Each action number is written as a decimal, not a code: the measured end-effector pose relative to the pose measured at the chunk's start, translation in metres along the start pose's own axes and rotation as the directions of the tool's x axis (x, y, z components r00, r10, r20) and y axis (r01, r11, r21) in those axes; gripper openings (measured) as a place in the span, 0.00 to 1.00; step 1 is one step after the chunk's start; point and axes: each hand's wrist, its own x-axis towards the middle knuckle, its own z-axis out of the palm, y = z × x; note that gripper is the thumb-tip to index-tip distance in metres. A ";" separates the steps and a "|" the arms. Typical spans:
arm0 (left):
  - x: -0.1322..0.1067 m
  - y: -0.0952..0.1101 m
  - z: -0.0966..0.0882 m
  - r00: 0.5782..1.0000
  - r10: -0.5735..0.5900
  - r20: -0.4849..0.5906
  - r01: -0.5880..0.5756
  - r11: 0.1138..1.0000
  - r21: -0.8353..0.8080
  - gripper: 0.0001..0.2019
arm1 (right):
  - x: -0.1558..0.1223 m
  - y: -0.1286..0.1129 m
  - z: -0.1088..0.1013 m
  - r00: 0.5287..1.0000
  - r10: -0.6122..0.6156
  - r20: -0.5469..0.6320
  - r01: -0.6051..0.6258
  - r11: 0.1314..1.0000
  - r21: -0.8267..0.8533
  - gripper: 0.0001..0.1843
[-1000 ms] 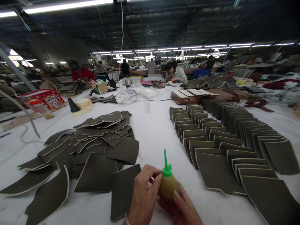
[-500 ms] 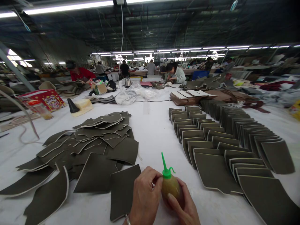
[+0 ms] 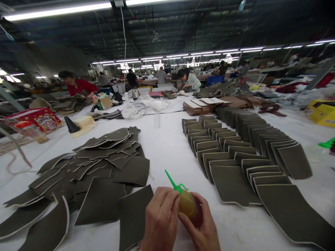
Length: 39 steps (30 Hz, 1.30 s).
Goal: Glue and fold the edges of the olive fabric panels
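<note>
Low in the middle of the head view, my right hand (image 3: 200, 226) is wrapped around a squeeze bottle (image 3: 187, 205) of yellowish-brown liquid. My left hand (image 3: 162, 216) is closed at its green nozzle cap (image 3: 177, 187), fingers pinching the cap's base. The long spout leans up to the left, and a small green tail curls off to the right. Whether the cap is loose from the neck is hidden by my fingers. Left of my hands lies a loose heap of dark grey-green sheet pieces (image 3: 102, 195) with pale edges.
Overlapping rows of similar dark pieces (image 3: 232, 184) fan out on the right. Behind them lie brown stacked panels (image 3: 193, 108). A red patterned bag (image 3: 47, 120), a black cone (image 3: 71, 124) and a clear plastic bag (image 3: 134, 108) stand farther back. Several people work at distant tables.
The bottle and its spout have tipped to the left. My left hand has moved up onto the green cap. The view has swung slightly right, bringing a yellow box into sight.
</note>
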 end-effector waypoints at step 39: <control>0.023 -0.001 -0.014 0.986 0.027 0.162 -0.056 0.983 0.178 0.09 | 0.000 -0.021 0.002 0.990 -0.130 -0.057 0.116 0.973 -0.198 0.24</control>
